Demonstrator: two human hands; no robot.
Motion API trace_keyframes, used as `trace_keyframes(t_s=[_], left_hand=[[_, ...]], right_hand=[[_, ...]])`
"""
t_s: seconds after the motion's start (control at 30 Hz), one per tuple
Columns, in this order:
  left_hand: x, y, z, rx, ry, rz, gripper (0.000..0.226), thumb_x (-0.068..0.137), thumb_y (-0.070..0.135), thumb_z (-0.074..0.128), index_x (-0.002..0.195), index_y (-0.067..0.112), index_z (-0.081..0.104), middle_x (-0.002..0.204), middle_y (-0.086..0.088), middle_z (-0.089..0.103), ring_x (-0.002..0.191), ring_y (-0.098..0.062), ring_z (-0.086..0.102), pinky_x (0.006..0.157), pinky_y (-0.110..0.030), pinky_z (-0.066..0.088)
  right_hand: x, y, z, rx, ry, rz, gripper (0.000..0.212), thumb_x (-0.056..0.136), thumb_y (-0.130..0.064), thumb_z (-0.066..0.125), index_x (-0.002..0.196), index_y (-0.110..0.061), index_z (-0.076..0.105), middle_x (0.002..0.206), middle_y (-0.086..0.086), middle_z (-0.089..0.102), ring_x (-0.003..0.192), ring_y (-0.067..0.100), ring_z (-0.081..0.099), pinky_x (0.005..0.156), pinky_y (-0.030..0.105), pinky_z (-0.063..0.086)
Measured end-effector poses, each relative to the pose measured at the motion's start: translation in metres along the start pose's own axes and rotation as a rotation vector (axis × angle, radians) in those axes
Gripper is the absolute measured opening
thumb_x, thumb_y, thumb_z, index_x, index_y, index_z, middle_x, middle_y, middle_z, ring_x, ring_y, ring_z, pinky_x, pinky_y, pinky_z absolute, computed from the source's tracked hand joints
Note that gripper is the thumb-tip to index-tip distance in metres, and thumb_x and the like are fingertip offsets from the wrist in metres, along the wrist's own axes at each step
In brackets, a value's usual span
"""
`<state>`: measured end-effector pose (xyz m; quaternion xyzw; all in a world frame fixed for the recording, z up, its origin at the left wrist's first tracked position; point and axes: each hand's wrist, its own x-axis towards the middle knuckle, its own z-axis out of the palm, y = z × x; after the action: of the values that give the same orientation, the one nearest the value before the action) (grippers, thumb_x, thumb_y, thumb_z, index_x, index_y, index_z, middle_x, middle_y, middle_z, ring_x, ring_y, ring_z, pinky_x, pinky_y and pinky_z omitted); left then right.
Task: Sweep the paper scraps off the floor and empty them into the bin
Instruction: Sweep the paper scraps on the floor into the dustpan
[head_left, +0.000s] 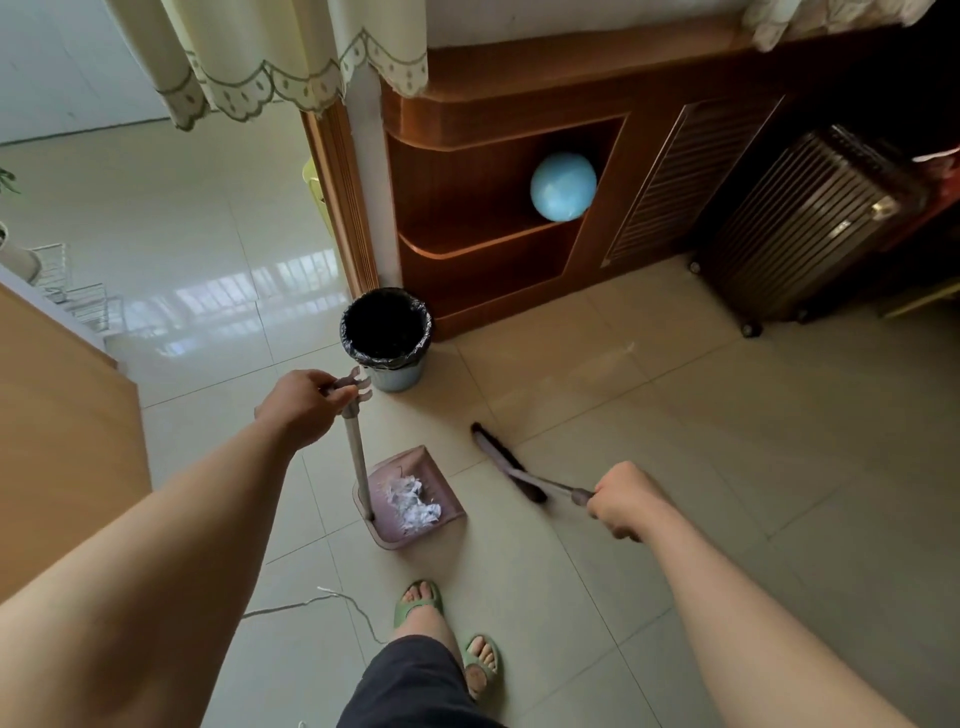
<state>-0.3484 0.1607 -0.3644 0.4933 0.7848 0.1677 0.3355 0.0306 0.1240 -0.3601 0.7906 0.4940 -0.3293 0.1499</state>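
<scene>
A mauve dustpan sits on the tiled floor in front of my feet, with a heap of white paper scraps inside it. Its long upright handle rises to my left hand, which is closed around the top grip. My right hand grips the handle of a broom, whose dark brush head rests on the floor just right of the pan. The bin, grey-blue with a black bag liner, stands open beyond the dustpan, close to the cabinet corner.
A wooden cabinet holding a blue ball runs along the back. A dark suitcase stands at the right. A wooden panel is at my left, and a white cable lies on the floor near my sandalled feet.
</scene>
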Motion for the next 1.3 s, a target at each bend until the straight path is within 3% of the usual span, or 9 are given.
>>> trace_keyframes(t_s=[0.17,0.27,0.33,0.43,0.57,0.73,0.87,1.07,1.3], left_hand=[[-0.004,-0.002,0.005,0.009,0.006,0.011,0.025,0.093,0.040,0.062,0.071,0.028,0.064,0.071,-0.001,0.066,0.075,-0.028,0.058,0.083,-0.042,0.050],[-0.006,-0.005,0.007,0.011,0.000,0.004,0.026,0.093,0.040,0.062,0.070,0.028,0.063,0.073,-0.001,0.066,0.077,-0.028,0.059,0.086,-0.043,0.050],[-0.007,-0.008,0.007,0.014,-0.005,-0.008,0.028,0.093,0.039,0.062,0.068,0.026,0.063,0.067,0.000,0.062,0.071,-0.026,0.055,0.082,-0.041,0.049],[-0.007,-0.011,0.004,-0.008,-0.021,-0.025,0.029,0.092,0.037,0.063,0.067,0.022,0.064,0.061,0.001,0.057,0.065,-0.024,0.050,0.072,-0.034,0.039],[-0.008,-0.018,-0.001,-0.028,-0.054,-0.043,0.030,0.092,0.036,0.064,0.065,0.023,0.064,0.062,0.003,0.060,0.066,-0.023,0.052,0.075,-0.038,0.044],[-0.008,-0.037,-0.013,-0.040,-0.085,-0.068,0.032,0.093,0.037,0.063,0.065,0.021,0.062,0.060,0.010,0.058,0.068,-0.023,0.052,0.078,-0.039,0.044],[-0.002,-0.047,-0.025,-0.057,-0.112,-0.073,0.032,0.093,0.037,0.063,0.066,0.020,0.062,0.061,0.010,0.059,0.071,-0.024,0.053,0.087,-0.046,0.048],[0.001,-0.051,-0.035,0.010,-0.178,-0.043,0.036,0.095,0.039,0.059,0.066,0.018,0.058,0.063,0.007,0.057,0.077,-0.028,0.057,0.089,-0.045,0.048],[0.006,-0.052,-0.068,0.042,-0.070,-0.043,0.025,0.098,0.042,0.053,0.083,0.024,0.061,0.068,0.012,0.058,0.085,-0.023,0.056,0.089,-0.039,0.040]], right_hand=[[-0.028,-0.020,-0.017,0.042,-0.083,-0.047,0.037,0.081,-0.039,0.074,0.065,-0.012,0.054,0.048,0.004,0.047,0.034,0.017,0.035,0.041,0.016,0.027],[-0.040,-0.022,-0.044,0.156,-0.069,-0.033,0.020,0.077,-0.016,0.069,0.067,-0.008,0.053,0.051,0.011,0.048,0.042,0.019,0.037,0.045,0.020,0.027],[-0.049,-0.022,-0.059,0.183,-0.044,-0.035,0.013,0.075,-0.011,0.068,0.072,-0.007,0.056,0.057,0.013,0.049,0.050,0.021,0.038,0.048,0.023,0.028],[-0.057,-0.026,-0.069,0.174,-0.010,-0.030,0.016,0.076,-0.013,0.067,0.071,-0.006,0.054,0.051,0.011,0.046,0.046,0.019,0.034,0.048,0.023,0.027],[-0.049,-0.043,-0.050,0.043,0.025,0.000,0.039,0.082,-0.033,0.071,0.062,-0.007,0.049,0.039,0.005,0.046,0.035,0.018,0.037,0.043,0.019,0.030],[-0.047,-0.076,0.001,-0.012,0.090,-0.002,0.031,0.086,-0.025,0.063,0.062,-0.011,0.049,0.053,0.004,0.053,0.044,0.017,0.047,0.042,0.019,0.031],[-0.062,-0.104,0.023,-0.019,-0.019,-0.010,0.029,0.087,-0.021,0.063,0.063,-0.013,0.047,0.059,0.004,0.053,0.049,0.019,0.049,0.041,0.021,0.034],[-0.084,-0.130,-0.017,-0.025,-0.011,0.029,0.046,0.077,-0.041,0.077,0.061,-0.010,0.048,0.049,0.006,0.048,0.037,0.019,0.037,0.044,0.020,0.029],[-0.086,-0.149,-0.038,0.050,0.053,0.063,0.039,0.074,-0.028,0.080,0.061,-0.008,0.049,0.036,0.005,0.044,0.038,0.019,0.035,0.049,0.023,0.029]])
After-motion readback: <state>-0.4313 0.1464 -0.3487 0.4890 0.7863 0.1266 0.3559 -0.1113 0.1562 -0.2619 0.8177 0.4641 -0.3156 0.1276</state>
